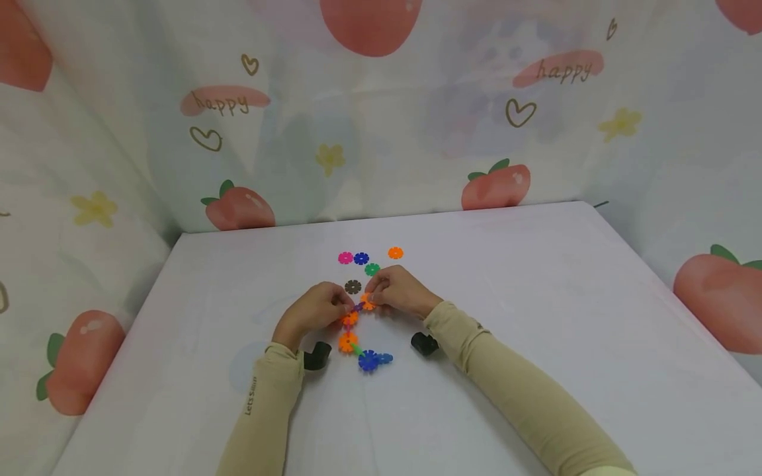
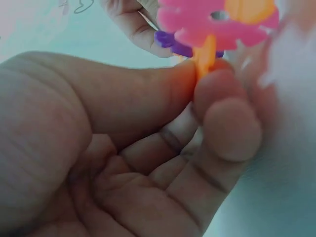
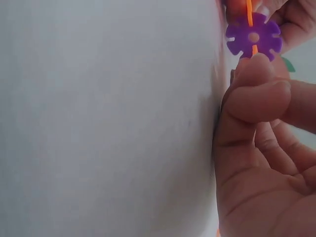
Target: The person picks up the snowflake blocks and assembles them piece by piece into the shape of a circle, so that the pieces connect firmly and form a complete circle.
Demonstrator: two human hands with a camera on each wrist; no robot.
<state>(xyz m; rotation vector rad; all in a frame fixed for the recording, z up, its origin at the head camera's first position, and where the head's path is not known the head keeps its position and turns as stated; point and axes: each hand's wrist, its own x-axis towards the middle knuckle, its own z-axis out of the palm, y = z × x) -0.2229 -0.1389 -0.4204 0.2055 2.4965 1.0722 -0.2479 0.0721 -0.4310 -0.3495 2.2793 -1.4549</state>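
A chain of interlocked plastic snowflake discs runs between both hands and down towards the person. My left hand (image 1: 317,307) pinches an orange disc (image 2: 204,58) between thumb and fingers, with a pink disc (image 2: 197,19) slotted across it. My right hand (image 1: 401,291) pinches another orange disc (image 1: 368,302) at the chain's upper end. Between them a purple disc (image 3: 254,37) joins the two orange ones, its slots meeting their edges. Lower down hang an orange disc (image 1: 348,342), a green one (image 1: 357,350), a dark blue disc (image 1: 368,361) and a lighter blue one (image 1: 385,358).
Loose discs lie beyond the hands: pink (image 1: 345,258), blue (image 1: 361,258), green (image 1: 372,269), orange (image 1: 395,252) and brown (image 1: 353,287). Black wrist pieces (image 1: 318,356) sit by both wrists. A patterned curtain (image 1: 381,132) rises behind the white table (image 1: 506,264).
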